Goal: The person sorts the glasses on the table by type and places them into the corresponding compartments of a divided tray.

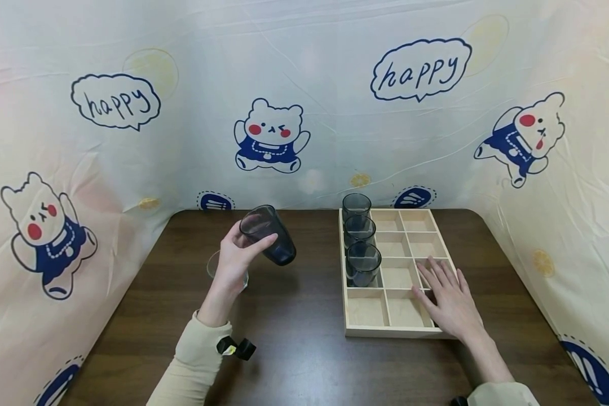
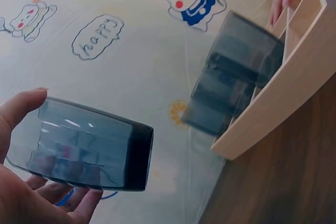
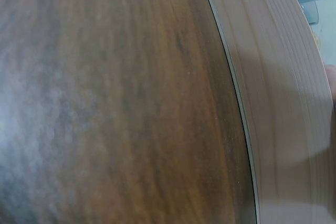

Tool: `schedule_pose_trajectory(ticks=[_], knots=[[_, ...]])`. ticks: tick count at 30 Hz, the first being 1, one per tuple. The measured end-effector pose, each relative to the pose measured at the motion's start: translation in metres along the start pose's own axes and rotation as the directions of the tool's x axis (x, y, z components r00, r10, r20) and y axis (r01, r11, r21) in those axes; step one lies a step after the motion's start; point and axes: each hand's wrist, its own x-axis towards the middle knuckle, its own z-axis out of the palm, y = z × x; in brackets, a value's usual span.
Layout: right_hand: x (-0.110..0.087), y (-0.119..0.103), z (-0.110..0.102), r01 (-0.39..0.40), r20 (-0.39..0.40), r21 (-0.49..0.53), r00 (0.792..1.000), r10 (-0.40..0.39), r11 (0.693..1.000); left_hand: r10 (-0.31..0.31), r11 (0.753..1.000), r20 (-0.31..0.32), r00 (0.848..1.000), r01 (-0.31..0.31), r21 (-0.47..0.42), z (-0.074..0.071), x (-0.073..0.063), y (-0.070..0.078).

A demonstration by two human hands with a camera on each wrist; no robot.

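My left hand (image 1: 233,256) grips a smoky dark glass cup (image 1: 274,239), tilted in the air with its mouth toward the hand. The left wrist view shows the cup (image 2: 94,145) side-on, thumb at the rim and fingers curled beneath. Partly hidden behind this hand, a clear glass (image 1: 245,280) stands on the table. My right hand (image 1: 449,301) rests, fingers spread, on the right side of a wooden divided box (image 1: 396,331). Three matching dark cups, a near one (image 1: 363,265), a middle one (image 1: 352,232) and a far one (image 1: 356,203), stand upright in its left column.
The box sits right of centre on a dark wooden table (image 1: 304,338). A printed cloth (image 1: 335,141) hangs around the table's back and sides. The box's near wall (image 3: 278,103) runs close beside the right wrist camera.
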Motion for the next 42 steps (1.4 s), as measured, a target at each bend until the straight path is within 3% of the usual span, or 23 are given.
schedule_pose_trajectory(ticks=[14, 26, 33, 42], knots=[[0.002, 0.002, 0.001, 0.005, 0.012, -0.018, 1.000, -0.004, 1.000, -0.016, 1.000, 0.102, 0.995, 0.015, 0.019, 0.038, -0.023, -0.022], [0.003, 0.001, 0.000, -0.022, 0.021, -0.017, 1.000, 0.022, 1.000, -0.030, 0.999, 0.192, 0.981, 0.026, 0.023, 0.070, -0.038, -0.035], [0.002, -0.001, -0.002, -0.041, 0.036, -0.025, 0.999, 0.042, 0.999, -0.026, 0.999, 0.234, 0.972, 0.031, -0.021, 0.088, -0.046, -0.040], [0.001, 0.002, 0.000, -0.023, 0.012, -0.008, 1.000, 0.024, 1.000, -0.011, 0.999, 0.288, 0.957, 0.020, -0.030, 0.110, -0.057, -0.047]])
